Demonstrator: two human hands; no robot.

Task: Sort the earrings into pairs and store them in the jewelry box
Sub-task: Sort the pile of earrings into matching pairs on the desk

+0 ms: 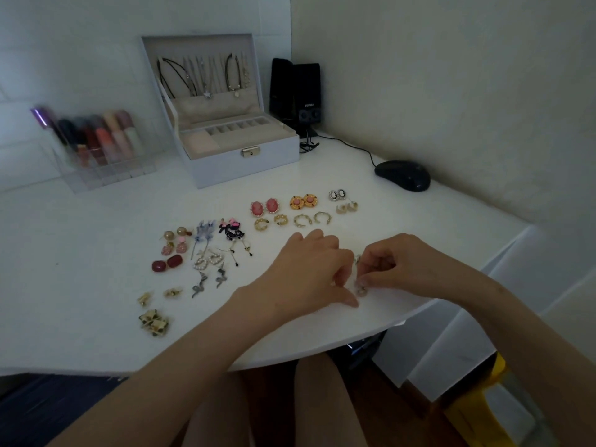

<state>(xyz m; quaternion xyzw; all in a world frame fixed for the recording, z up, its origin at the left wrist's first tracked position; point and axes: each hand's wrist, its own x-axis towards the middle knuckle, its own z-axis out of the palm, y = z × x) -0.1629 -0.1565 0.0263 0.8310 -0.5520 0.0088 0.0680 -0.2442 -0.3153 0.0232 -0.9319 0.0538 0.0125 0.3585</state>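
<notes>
Several pairs of earrings lie sorted on the white desk: pink ovals, orange-gold rounds, gold hoops, dark red stones, pearl hearts. The pale blue jewelry box stands open at the back, necklaces hanging in its lid. Near the desk's front edge my left hand and my right hand meet, fingers curled, both pinching a small pearly earring. Another small piece shows between the hands, mostly hidden.
A clear organiser with lipsticks stands at the back left. Black speakers are right of the box, and a black mouse with its cable lies at the back right. The desk edge curves just below my hands.
</notes>
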